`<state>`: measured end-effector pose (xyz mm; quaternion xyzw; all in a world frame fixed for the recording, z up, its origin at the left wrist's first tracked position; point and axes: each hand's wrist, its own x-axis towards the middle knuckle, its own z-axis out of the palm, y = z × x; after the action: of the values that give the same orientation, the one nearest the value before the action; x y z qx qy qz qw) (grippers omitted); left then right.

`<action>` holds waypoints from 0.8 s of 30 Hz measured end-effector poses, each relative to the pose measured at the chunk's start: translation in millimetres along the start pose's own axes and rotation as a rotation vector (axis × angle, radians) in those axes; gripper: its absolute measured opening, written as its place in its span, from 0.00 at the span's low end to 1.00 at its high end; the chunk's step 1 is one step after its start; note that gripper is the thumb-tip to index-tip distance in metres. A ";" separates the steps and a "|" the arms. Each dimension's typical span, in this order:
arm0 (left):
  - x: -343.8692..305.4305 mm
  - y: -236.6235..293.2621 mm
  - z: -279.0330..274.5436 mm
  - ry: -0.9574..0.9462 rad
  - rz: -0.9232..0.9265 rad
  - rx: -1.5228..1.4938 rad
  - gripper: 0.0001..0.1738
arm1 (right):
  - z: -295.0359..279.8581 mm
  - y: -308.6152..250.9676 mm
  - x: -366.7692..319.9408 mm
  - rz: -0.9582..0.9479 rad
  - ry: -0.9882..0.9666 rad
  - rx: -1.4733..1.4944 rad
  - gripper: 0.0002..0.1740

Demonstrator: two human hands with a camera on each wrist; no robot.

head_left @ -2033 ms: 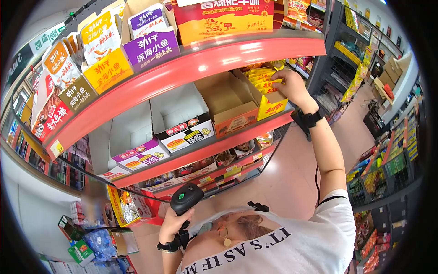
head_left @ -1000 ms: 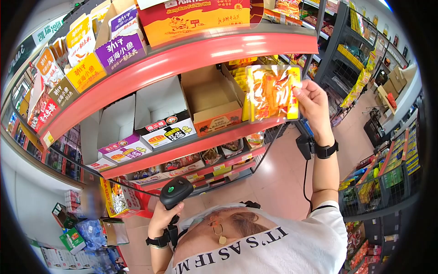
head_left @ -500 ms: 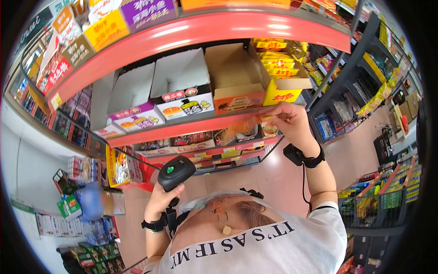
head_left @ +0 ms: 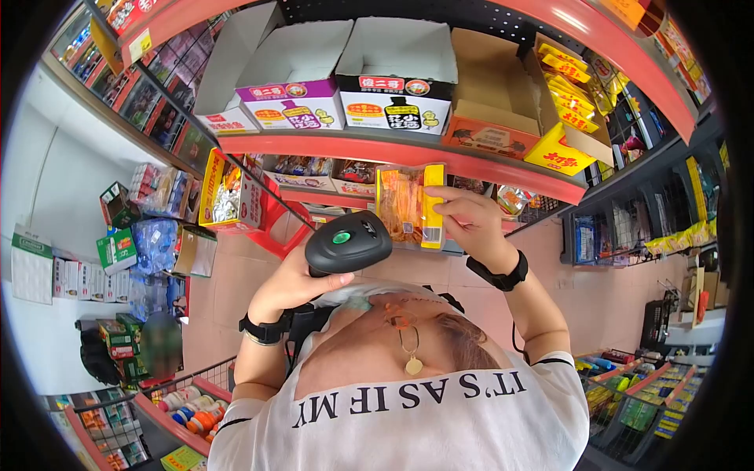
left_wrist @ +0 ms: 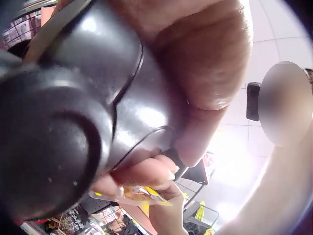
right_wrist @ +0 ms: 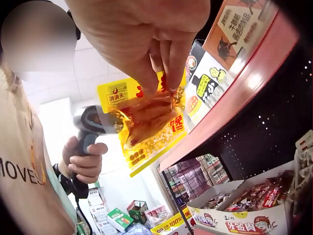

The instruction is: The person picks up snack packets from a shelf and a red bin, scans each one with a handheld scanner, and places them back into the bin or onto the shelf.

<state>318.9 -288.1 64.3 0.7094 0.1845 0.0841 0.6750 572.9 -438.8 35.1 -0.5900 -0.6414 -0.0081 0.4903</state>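
Note:
My left hand (head_left: 289,281) grips a black handheld barcode scanner (head_left: 349,242) with a green button on top. In the left wrist view, its rounded black body (left_wrist: 54,142) fills the left side, fingers curled beneath it. My right hand (head_left: 475,224) pinches one edge of a flat, clear snack packet (head_left: 402,206) with yellow borders and orange-brown food inside. The packet's back with a printed barcode (head_left: 432,235) faces up toward the head camera. In the right wrist view, the packet's yellow printed front (right_wrist: 151,142) shows, with the scanner head (right_wrist: 95,120) close beside it.
A red-edged shelf (head_left: 377,145) runs ahead with an emptied purple-white carton (head_left: 290,106), a black-white carton (head_left: 397,102) and a brown carton (head_left: 491,129). At its right stands a yellow box (head_left: 559,149) of similar packets. Bottles fill a wire basket (head_left: 192,408) lower left.
My right hand has taken the packet from the yellow box, then brought it down and left beside the scanner. The scanner has come up toward it. The head view has tilted downward.

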 end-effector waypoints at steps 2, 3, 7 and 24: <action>-2.1 -5.3 -0.3 -0.033 0.054 0.040 0.22 | 9.8 5.1 0.2 0.016 -0.001 -0.010 0.08; -3.4 -5.7 0.0 -0.025 0.051 0.038 0.22 | 14.2 6.2 0.4 0.013 -0.006 -0.004 0.08; -3.7 -8.8 1.1 -0.008 -0.076 0.025 0.21 | 30.3 5.9 1.4 -0.087 -0.024 -0.129 0.07; -34.5 -23.6 -28.2 0.136 -0.105 0.019 0.20 | 97.4 7.0 33.6 -0.259 -0.058 -0.135 0.08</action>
<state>273.3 -274.4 47.6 0.6979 0.2675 0.0947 0.6575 523.9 -354.2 2.1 -0.5339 -0.7242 -0.0974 0.4254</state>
